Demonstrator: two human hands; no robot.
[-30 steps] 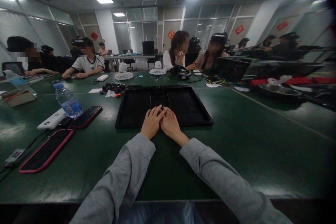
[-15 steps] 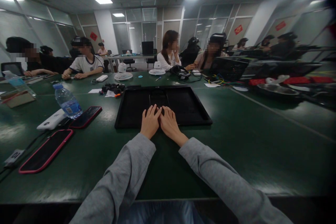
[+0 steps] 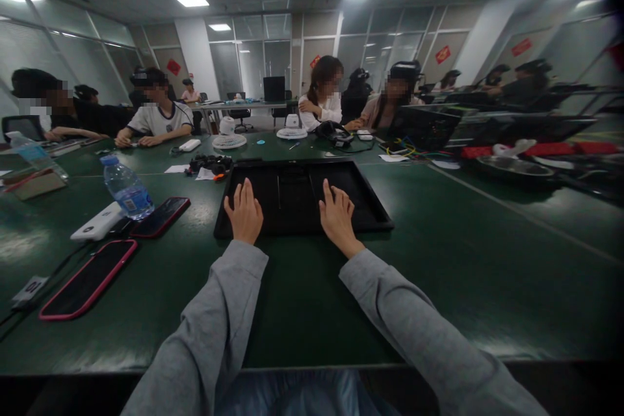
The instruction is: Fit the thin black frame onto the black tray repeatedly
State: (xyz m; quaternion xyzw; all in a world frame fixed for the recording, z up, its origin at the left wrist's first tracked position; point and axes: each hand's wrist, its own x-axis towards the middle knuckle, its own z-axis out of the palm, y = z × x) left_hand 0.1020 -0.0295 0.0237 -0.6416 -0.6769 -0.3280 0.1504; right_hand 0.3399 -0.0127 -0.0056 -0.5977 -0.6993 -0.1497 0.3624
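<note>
A black flat tray (image 3: 370,198) with shallow compartments lies on the green table in front of me. My left hand (image 3: 244,213) rests flat on the tray's near left part, fingers stretched forward, holding nothing. My right hand (image 3: 336,216) lies flat on the near right part, fingers also stretched out and empty. The two hands are apart, with bare tray between them. Both my arms wear grey sleeves.
Left of the tray lie a water bottle (image 3: 125,186), a white power bank (image 3: 96,221) and two red-edged phones (image 3: 86,278). Small fans (image 3: 229,136), cables and black gear sit further back. Several people sit at the far side and left of the green table (image 3: 463,253).
My hands were together at the tray's near middle; they have slid apart, the left one leftward and the right one rightward, staying flat on the tray.
</note>
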